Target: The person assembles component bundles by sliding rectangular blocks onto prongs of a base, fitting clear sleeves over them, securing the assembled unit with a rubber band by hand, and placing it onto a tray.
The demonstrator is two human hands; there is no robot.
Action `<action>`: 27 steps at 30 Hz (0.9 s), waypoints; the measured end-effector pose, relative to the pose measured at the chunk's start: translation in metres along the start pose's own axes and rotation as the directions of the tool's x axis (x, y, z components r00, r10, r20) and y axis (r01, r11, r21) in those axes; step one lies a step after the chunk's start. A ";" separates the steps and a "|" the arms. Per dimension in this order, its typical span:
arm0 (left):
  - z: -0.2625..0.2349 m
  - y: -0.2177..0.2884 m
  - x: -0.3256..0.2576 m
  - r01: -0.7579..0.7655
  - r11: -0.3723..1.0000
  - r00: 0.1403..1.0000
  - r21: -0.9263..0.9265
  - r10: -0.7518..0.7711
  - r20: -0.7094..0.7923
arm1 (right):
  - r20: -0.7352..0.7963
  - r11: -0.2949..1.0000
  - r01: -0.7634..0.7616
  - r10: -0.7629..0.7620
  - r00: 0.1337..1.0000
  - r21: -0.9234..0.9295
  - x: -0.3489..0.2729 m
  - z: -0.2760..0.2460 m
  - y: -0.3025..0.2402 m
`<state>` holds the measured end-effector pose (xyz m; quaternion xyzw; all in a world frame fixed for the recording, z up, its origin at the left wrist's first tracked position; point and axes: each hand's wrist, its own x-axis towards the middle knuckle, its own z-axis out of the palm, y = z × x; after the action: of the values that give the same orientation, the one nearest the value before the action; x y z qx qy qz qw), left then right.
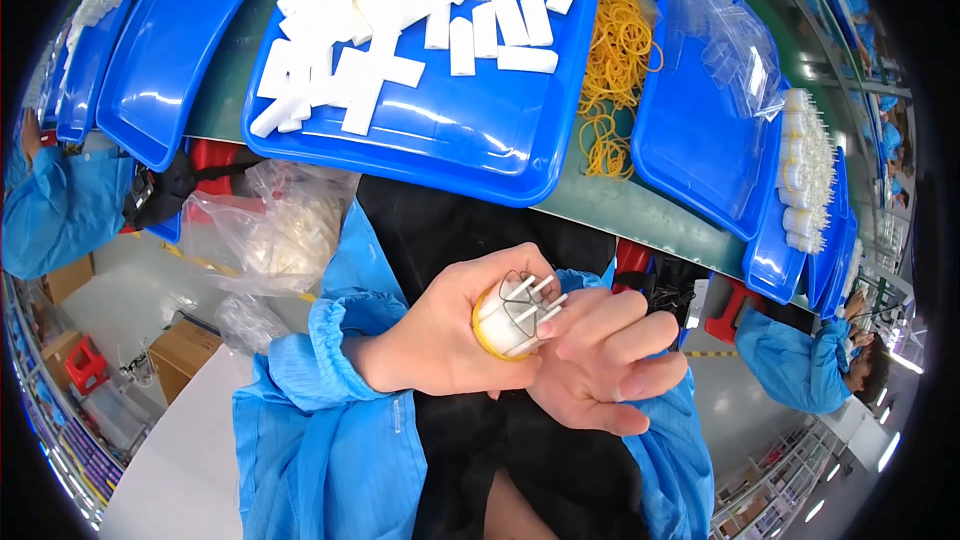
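Below the desk (640,215) edge, over my lap, my left hand (440,335) is clenched around a bundle of white plastic pieces (508,315) ringed by a yellow rubber band (484,338); my right hand (600,360) pinches its tips, near the blue tray (470,140).
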<state>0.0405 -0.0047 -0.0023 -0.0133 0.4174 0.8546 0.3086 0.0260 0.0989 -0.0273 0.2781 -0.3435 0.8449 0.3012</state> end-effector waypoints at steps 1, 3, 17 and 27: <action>0.000 0.000 0.000 -0.013 1.000 1.000 0.008 0.012 0.011 | 0.013 1.000 0.014 -0.014 1.000 0.006 -0.001 0.000 0.000; -0.001 0.001 0.000 -0.026 1.000 0.999 0.015 0.026 0.023 | 0.027 1.000 0.027 -0.028 0.999 0.010 0.000 -0.001 -0.001; -0.008 -0.009 0.000 -0.152 0.966 0.988 0.211 0.148 0.034 | 0.066 0.960 0.183 -0.173 0.983 -0.213 0.041 -0.025 -0.007; -0.009 -0.007 0.004 -0.157 0.925 0.987 -0.345 0.154 -0.039 | 0.510 0.598 0.140 0.512 0.691 -0.789 0.045 -0.054 -0.018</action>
<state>0.0390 -0.0063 -0.0140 -0.0390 0.2617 0.9364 0.2305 -0.0055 0.1639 -0.0224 0.3730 -0.7900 0.4663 0.1389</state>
